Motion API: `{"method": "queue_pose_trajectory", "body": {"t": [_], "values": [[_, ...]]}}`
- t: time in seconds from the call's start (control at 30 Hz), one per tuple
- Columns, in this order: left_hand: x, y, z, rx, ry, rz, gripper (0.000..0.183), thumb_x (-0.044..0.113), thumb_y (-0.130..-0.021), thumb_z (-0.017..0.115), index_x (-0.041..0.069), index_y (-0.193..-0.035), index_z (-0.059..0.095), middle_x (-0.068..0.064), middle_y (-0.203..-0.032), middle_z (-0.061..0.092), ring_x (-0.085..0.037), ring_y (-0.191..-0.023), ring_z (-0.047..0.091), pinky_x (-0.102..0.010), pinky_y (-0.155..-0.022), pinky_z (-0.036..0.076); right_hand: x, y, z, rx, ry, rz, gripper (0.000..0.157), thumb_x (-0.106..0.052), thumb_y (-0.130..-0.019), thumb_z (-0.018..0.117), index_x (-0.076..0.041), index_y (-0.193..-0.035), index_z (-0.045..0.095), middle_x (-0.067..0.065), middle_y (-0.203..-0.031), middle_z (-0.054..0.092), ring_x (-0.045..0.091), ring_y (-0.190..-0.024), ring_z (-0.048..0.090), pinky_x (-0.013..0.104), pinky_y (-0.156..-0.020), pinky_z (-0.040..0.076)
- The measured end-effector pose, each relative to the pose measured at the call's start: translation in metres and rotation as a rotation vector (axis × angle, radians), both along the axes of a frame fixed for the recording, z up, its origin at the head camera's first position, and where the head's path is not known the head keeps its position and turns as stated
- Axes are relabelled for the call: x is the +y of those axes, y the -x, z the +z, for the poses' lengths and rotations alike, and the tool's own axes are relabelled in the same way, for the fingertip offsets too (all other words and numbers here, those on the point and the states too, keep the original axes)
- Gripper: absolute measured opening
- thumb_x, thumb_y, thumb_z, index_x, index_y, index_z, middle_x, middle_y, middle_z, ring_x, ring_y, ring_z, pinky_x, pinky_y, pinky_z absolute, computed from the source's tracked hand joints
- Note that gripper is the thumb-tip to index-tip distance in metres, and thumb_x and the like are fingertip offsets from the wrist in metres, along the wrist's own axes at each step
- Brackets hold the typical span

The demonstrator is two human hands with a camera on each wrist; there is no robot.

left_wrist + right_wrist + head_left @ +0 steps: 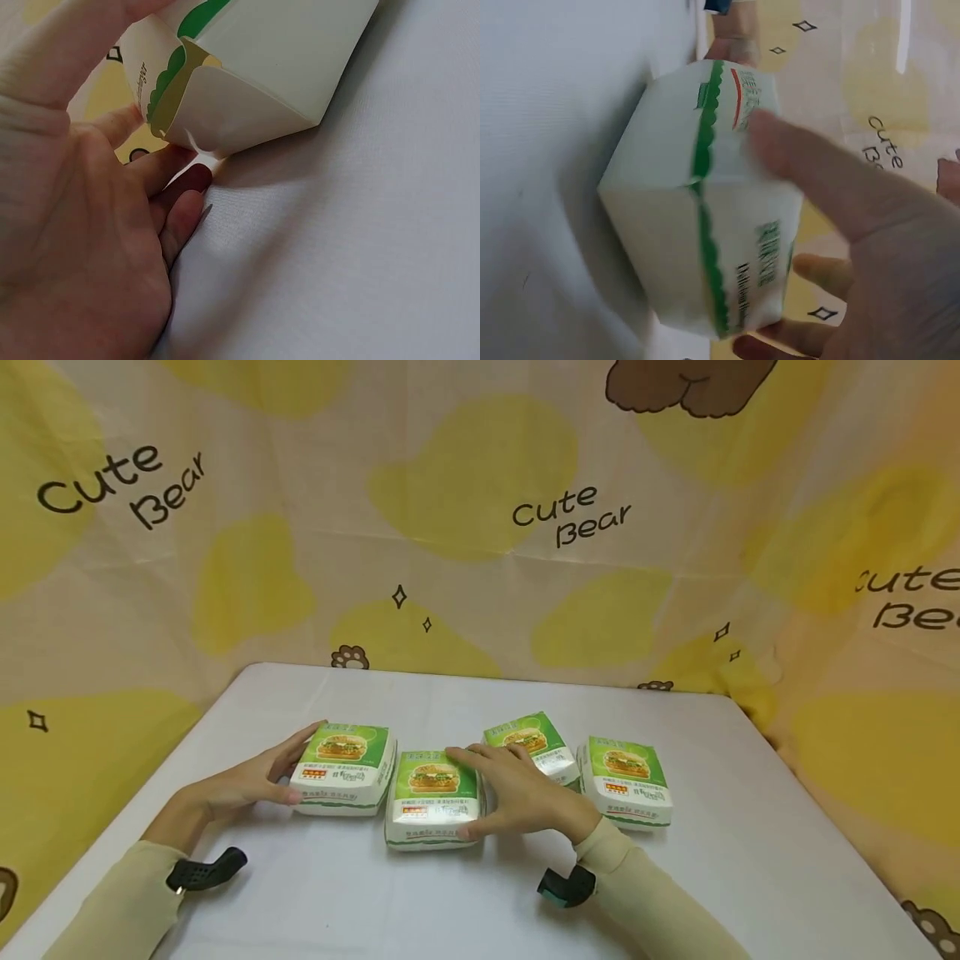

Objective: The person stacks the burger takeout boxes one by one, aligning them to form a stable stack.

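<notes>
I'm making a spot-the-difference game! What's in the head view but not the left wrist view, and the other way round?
Only the head view: the right hand, the three boxes on the right and Cute Bear words.

Only the left wrist view: the left hand palm-side, with dark letters beside its fingers.

Both: that hand, the leftmost box, the white table and yellow-patterned cloth.
</notes>
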State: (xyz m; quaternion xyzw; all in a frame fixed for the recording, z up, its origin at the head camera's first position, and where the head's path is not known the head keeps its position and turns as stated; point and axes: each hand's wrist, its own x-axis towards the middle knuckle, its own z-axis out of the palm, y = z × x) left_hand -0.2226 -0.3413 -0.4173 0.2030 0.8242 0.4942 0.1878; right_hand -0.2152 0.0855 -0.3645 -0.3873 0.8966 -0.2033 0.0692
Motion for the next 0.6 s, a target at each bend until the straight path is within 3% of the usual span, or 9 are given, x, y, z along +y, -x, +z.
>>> {"method": "queue_pose_trajectory", "body": {"t": [0.07,0.27,0.43,0.6], "values": [[0.0,-0.001,0.001,0.003,-0.004,-0.003,0.106,0.018,-0.086,0.071,0.026,-0.164,0.0,-0.025,-0.169,0.009,0.019,-0.125,0.038,-0.049,-0.109,0.033,0.001,0.004,-0.001,-0.052,0.061,0.007,0.1,-0.052,-0.076,0.084,-0.029,-0.159,0.032,-0.002,-0.161,0.04,0.026,-0.151,0.035,0.058,-0.12,0.016],[0.002,-0.001,0.002,-0.002,-0.004,-0.004,0.106,0.019,-0.087,0.072,0.028,-0.164,0.0,-0.024,-0.169,0.008,0.02,-0.125,0.036,-0.052,-0.11,0.031,0.009,0.012,0.002,-0.186,0.279,-0.033,0.094,-0.042,-0.077,0.086,-0.031,-0.156,0.036,-0.007,-0.152,0.047,0.02,-0.134,0.047,0.055,-0.116,0.03],[0.002,0.003,0.003,0.0,-0.004,-0.005,0.106,0.02,-0.087,0.072,0.028,-0.164,0.0,-0.024,-0.169,0.01,0.015,-0.125,0.039,-0.058,-0.11,0.031,0.007,0.013,0.009,-0.188,0.377,-0.069,0.088,-0.035,-0.08,0.084,-0.032,-0.155,0.039,-0.005,-0.145,0.051,0.019,-0.134,0.046,0.058,-0.114,0.032],[0.0,0.001,0.003,-0.016,-0.007,-0.014,0.105,0.021,-0.087,0.071,0.029,-0.164,-0.001,-0.023,-0.169,0.008,0.016,-0.126,0.036,-0.065,-0.111,0.029,-0.004,0.012,0.015,-0.185,0.387,-0.109,0.088,-0.037,-0.081,0.083,-0.033,-0.156,0.037,-0.002,-0.153,0.044,0.021,-0.136,0.045,0.06,-0.115,0.032]]}}
